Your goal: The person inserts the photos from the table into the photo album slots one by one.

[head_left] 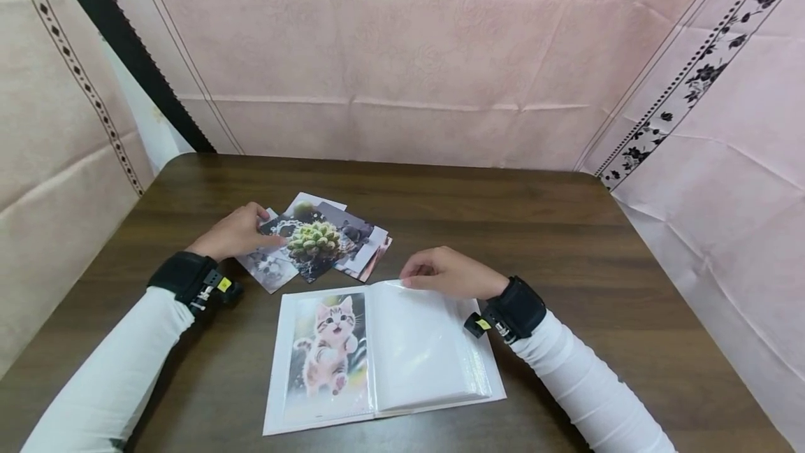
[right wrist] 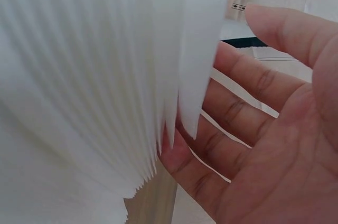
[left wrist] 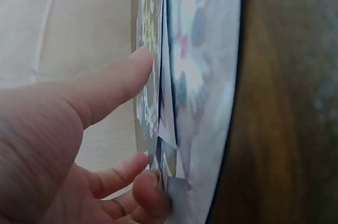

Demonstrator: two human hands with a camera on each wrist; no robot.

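Observation:
An album [head_left: 274, 369] lies spread on the table, a kitten photo [head_left: 333, 348] in its left page and a blank clear sleeve [head_left: 421, 355] on the right. My right hand [head_left: 449, 272] is at the top edge of the right pages. In the right wrist view its fingertips [right wrist: 174, 152] touch the page edges, with the thumb held apart. My left hand [head_left: 235, 233] is at the left of a fanned pile of photos, pinching a succulent photo [head_left: 317, 240]. Its thumb [left wrist: 141, 60] lies on the print's face, and the other fingers curl at the edge.
Under the succulent photo, other prints [head_left: 270, 271] overlap on the brown wooden table [head_left: 503, 208]. Pale patterned cloth [head_left: 402, 54] hangs behind the table and along both sides.

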